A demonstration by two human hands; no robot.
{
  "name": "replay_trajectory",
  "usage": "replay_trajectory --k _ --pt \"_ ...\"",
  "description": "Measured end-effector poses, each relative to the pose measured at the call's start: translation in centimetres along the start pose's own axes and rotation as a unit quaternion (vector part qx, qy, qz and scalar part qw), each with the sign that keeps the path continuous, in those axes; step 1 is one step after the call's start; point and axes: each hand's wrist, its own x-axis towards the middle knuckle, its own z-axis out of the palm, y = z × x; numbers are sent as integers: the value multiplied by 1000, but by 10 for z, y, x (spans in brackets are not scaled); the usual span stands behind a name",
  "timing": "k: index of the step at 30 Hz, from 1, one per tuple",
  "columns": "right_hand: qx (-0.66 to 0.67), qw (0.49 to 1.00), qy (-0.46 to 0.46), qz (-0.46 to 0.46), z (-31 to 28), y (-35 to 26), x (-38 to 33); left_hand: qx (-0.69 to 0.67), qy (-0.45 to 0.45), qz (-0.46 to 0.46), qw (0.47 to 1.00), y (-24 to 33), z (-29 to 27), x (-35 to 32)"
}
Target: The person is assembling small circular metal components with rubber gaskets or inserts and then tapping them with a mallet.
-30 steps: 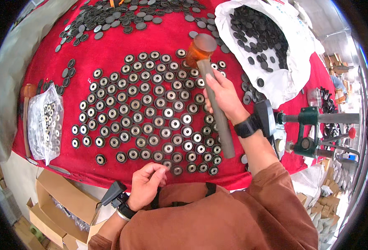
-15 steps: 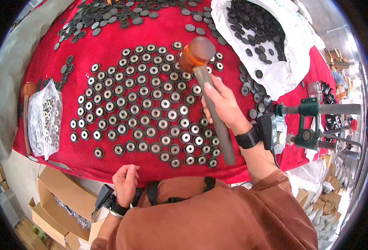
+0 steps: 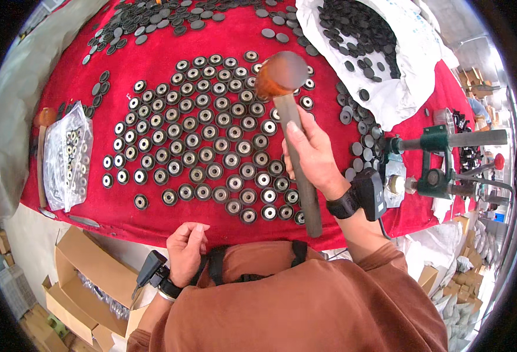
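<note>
My right hand point(image 3: 312, 154) is wrapped round the grey handle of a mallet point(image 3: 280, 73) with an orange-brown head. The mallet is raised over the far right part of many black round wheels point(image 3: 214, 171) with metal bearing centres, laid out flat in loose rows, and it hides some of them. Near the table's front edge, my left hand point(image 3: 188, 246) is closed, its fingers curled and the thumb against them; nothing shows between them. The nearest wheels lie beyond this hand, apart from it.
Red cloth point(image 3: 118, 211) covers the table. Black discs point(image 3: 141, 40) lie scattered along the far edge. A white sack point(image 3: 411, 97) of black discs stands far right, near a green press point(image 3: 434, 161). At left are a clear bag point(image 3: 68, 158) of parts and another mallet point(image 3: 46, 117); below, a cardboard box point(image 3: 97, 258).
The wheels and table sit slightly higher in the picture. My left hand has shifted a little right and remains closed. The mallet stays raised in my right hand, nearly in the same place.
</note>
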Motion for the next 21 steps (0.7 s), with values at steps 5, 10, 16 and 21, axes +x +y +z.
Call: replay_trajectory --k 5,10,16,21 --pt "64 998 18 8 -15 -6 -11 15 -1 -3 1000 -5 -5 -10" --pt "8 997 19 75 -20 17 -11 3 -5 -9 1000 -10 -3 -12" --pt "55 998 16 40 -33 8 -28 33 -7 -7 999 -3 2 -14" --pt "-17 995 22 98 -47 31 -43 21 -50 -7 999 1 5 -12"
